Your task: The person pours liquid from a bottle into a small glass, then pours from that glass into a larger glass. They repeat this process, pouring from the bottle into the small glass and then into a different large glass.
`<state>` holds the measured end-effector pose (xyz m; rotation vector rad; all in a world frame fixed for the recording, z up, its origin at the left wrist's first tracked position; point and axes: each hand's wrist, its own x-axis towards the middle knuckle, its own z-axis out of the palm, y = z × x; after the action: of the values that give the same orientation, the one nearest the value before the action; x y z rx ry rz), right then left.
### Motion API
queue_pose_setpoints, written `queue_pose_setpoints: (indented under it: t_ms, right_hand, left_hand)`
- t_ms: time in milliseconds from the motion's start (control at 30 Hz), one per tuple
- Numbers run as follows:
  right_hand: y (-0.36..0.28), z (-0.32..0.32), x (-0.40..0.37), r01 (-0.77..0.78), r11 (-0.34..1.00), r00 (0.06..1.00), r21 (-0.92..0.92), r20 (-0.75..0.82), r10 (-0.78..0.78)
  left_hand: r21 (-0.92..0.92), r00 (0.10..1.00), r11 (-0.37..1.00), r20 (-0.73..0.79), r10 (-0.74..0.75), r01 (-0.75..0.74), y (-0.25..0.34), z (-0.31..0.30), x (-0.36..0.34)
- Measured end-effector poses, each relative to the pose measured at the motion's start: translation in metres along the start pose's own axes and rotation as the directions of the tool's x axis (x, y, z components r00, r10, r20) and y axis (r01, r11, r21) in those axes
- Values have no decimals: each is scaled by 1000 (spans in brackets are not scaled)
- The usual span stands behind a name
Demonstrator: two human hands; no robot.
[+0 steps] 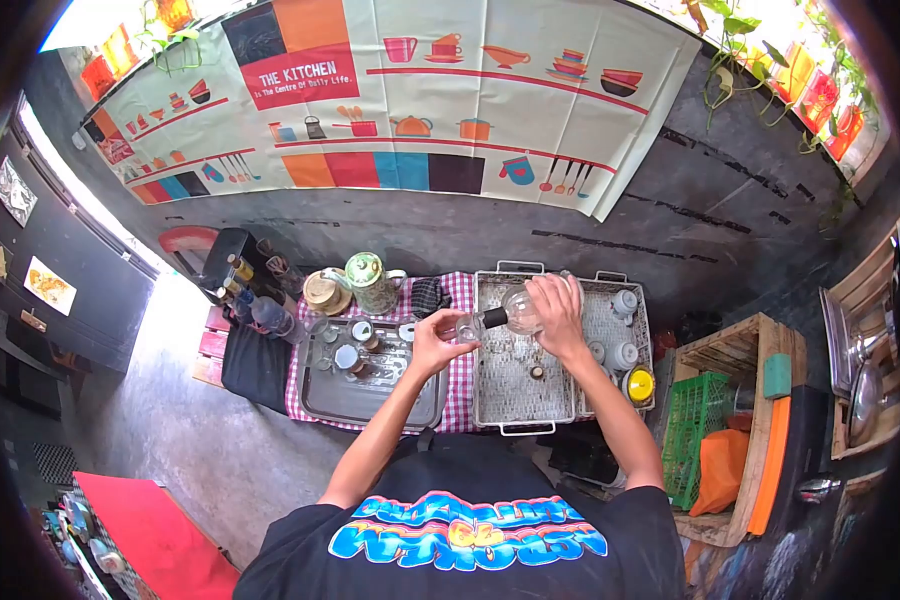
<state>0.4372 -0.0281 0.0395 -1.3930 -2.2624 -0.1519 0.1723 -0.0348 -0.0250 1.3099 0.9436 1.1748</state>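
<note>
In the head view, my left hand point(434, 342) pinches a small clear glass point(468, 331) over the left edge of a metal tray point(500, 405). My right hand point(560, 315) is wrapped round a clear glass bottle point(519, 311) with a black neck. The bottle lies tilted almost level, its mouth pointing left at the glass and close to it. Whether any liquid is flowing is too small to tell. A small brown round piece point(537, 373) lies in the tray below the bottle.
White-lidded jars point(625, 304) and a yellow-lidded jar point(640, 384) stand in the right tray. A dark tray point(315, 402) with small jars point(348, 358) sits left on a checked cloth point(459, 392). Behind it are a green teapot point(373, 292) and bottles point(272, 318). A wooden crate point(715, 350) is at right.
</note>
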Motion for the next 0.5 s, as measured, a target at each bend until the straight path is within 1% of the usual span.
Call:
queue_pose_setpoints:
  t_ms: [167,367,500]
  right_hand:
    - [0,1,1,30,999,999,-20,-12,-30]
    - [2,-4,4,56,995,998,-79,22,-55]
    - [4,-4,5,67,993,998,-95,11,-67]
  left_hand:
    - [-64,1000,998,14,6,-5,-5,-2,0]
    - [-20,1000,1000,21,3,-2,-3,-1,0]
    - [-72,1000,997,25,17,-15,-4,1,1]
